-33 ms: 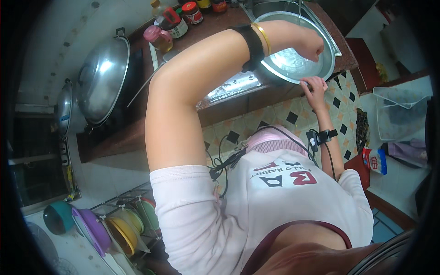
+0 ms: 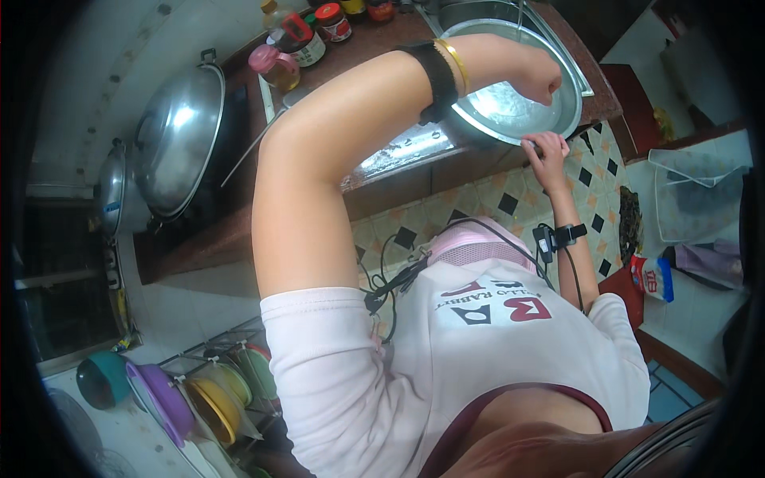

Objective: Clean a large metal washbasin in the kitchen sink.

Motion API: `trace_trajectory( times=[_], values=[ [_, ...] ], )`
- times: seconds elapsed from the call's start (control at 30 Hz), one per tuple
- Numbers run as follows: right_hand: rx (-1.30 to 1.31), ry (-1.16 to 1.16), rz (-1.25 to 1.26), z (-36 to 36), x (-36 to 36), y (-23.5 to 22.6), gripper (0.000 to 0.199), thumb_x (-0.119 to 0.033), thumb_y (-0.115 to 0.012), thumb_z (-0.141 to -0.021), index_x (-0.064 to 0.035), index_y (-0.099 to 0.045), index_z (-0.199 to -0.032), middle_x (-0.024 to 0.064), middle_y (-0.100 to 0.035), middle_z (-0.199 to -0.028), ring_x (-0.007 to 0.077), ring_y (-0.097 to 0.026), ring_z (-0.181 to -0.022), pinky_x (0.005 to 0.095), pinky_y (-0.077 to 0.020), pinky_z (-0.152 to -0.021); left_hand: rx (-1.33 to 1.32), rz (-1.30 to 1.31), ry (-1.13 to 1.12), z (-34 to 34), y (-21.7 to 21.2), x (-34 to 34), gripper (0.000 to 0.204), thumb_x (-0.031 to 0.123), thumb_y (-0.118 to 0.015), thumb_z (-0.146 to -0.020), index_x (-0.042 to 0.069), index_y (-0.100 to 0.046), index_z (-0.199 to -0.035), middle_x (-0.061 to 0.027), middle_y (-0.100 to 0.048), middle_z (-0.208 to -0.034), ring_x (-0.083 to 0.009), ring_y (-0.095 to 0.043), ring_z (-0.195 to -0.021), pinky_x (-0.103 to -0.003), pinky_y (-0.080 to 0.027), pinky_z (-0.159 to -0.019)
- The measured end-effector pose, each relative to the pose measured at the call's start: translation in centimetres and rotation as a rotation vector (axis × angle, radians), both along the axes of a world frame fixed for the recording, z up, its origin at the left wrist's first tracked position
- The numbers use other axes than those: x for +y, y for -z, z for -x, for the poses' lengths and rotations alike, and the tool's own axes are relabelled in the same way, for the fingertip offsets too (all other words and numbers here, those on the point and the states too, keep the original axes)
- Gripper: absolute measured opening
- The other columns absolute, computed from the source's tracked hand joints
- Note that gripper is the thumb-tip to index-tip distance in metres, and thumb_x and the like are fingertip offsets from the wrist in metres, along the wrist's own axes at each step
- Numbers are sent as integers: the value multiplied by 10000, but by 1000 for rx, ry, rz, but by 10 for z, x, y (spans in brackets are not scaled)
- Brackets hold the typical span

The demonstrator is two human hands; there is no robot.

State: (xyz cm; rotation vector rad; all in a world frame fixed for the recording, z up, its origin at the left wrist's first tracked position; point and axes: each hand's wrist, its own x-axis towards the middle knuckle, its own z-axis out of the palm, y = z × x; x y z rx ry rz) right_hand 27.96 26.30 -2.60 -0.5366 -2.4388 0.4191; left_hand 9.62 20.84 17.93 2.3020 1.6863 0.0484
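A wide silver metal basin (image 2: 567, 113) rests over the sink (image 2: 476, 13) at the upper right. My left hand (image 2: 535, 73) hangs over the basin with its fingers curled into a fist; whatever they hold, if anything, is hidden. On that wrist sit a gold bangle (image 2: 455, 64) and a black band (image 2: 437, 84). My right hand (image 2: 547, 153) grips the basin's near rim, fingers bent over the edge. A thin vertical streak (image 2: 520, 20), perhaps running water or a spout, shows above the basin's far side.
Jars and bottles (image 2: 307, 44) stand on the brown counter (image 2: 362, 32) at the back. A large domed pan lid (image 2: 179, 139) covers the stove area at left. Coloured bowls (image 2: 211, 406) fill a rack at lower left. A cable (image 2: 572, 275) runs from the device on my right forearm.
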Motion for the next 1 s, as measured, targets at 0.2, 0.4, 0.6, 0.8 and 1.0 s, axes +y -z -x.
trace_trajectory(
  times=[0.2,0.4,0.6,0.8,1.0],
  values=[
    [-30,33,21,-4,8,1,137,-293,-600,-782,-163,-626,-817,-7,-582,-842,175,-507,-935,383,-240,-912,112,19,-83,9,24,3,207,258,-567,-768,66,-616,-827,-140,-623,-825,-315,-584,-790,-394,-459,-663],
    [29,45,44,1,4,2,156,-302,-589,-791,-153,-628,-814,-4,-588,-861,173,-499,-967,405,-215,-943,-4,-304,-319,21,141,-51,210,293,-555,-805,93,-587,-860,-77,-564,-902,-251,-527,-925,-412,-351,-799],
    [-6,52,105,-5,4,0,151,-297,-573,-797,-157,-618,-832,-8,-572,-873,168,-486,-984,408,-188,-961,-227,-434,-481,2,199,-59,196,272,-536,-822,81,-580,-810,-89,-565,-859,-252,-530,-868,-393,-328,-813],
    [45,62,71,-3,2,1,167,-303,-576,-803,-140,-613,-791,-9,-578,-846,162,-501,-948,408,-202,-950,-131,-769,-521,-13,227,-58,139,205,-474,-834,92,-540,-786,-51,-551,-814,-239,-502,-871,-416,-285,-890],
    [35,58,77,-3,3,3,176,-315,-579,-802,-143,-615,-793,-11,-577,-851,157,-501,-945,409,-205,-948,-119,-837,-545,-13,232,-55,152,206,-452,-813,100,-538,-746,-50,-538,-781,-237,-493,-839,-400,-284,-878]
  ],
)
